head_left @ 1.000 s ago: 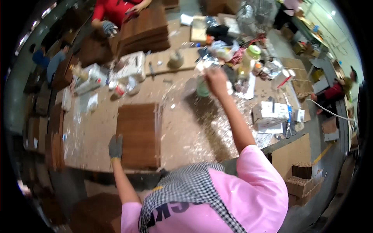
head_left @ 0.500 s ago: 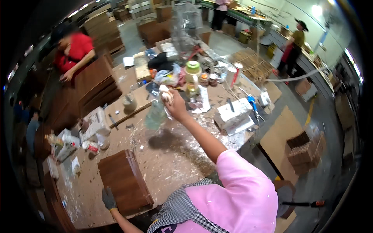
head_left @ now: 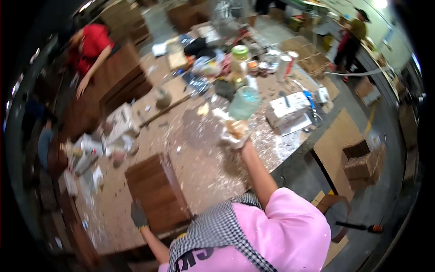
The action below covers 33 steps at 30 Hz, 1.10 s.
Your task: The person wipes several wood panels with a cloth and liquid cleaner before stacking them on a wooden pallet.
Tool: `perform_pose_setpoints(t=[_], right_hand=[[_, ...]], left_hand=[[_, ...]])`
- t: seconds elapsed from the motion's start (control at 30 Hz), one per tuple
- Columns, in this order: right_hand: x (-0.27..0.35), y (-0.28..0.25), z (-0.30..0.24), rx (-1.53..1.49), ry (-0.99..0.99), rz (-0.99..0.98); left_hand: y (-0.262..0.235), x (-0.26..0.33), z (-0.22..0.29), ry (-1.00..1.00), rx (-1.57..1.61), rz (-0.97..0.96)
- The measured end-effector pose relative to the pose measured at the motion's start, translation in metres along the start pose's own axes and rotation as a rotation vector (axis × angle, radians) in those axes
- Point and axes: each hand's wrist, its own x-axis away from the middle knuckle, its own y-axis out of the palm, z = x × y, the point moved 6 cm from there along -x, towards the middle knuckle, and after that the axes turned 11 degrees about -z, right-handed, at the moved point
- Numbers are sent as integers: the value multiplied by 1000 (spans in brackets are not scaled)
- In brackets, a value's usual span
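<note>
My right hand (head_left: 235,132), in a pale stained glove, is raised above the dusty workbench (head_left: 204,167) and grips a clear greenish plastic bottle (head_left: 244,102) by its lower end. The bottle hangs in the air in front of the clutter at the bench's far side. My left hand (head_left: 138,214), in a dark glove, rests on the near edge of a dark brown wooden panel (head_left: 156,188) that lies flat on the bench at the lower left. A pink sleeve and a checked scarf fill the lower middle of the view.
Cans, a green-lidded jar (head_left: 240,54), white boxes (head_left: 290,109) and crumpled wrappers (head_left: 90,154) crowd the bench. A person in red (head_left: 93,45) leans on stacked brown panels (head_left: 122,84) at the upper left. Another person (head_left: 353,38) stands far right. Cardboard boxes (head_left: 362,158) sit on the floor.
My right hand has lifted the clear bottle out of the clutter and drawn it up and nearer to me. The view has swung; my left hand stays on the panel.
</note>
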Motion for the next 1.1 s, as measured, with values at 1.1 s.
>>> perform_pose_setpoints(t=[1.1], right_hand=[[-64,224,209,1693,33,-348]], left_hand=[[77,-151,155,441,-669,-147]])
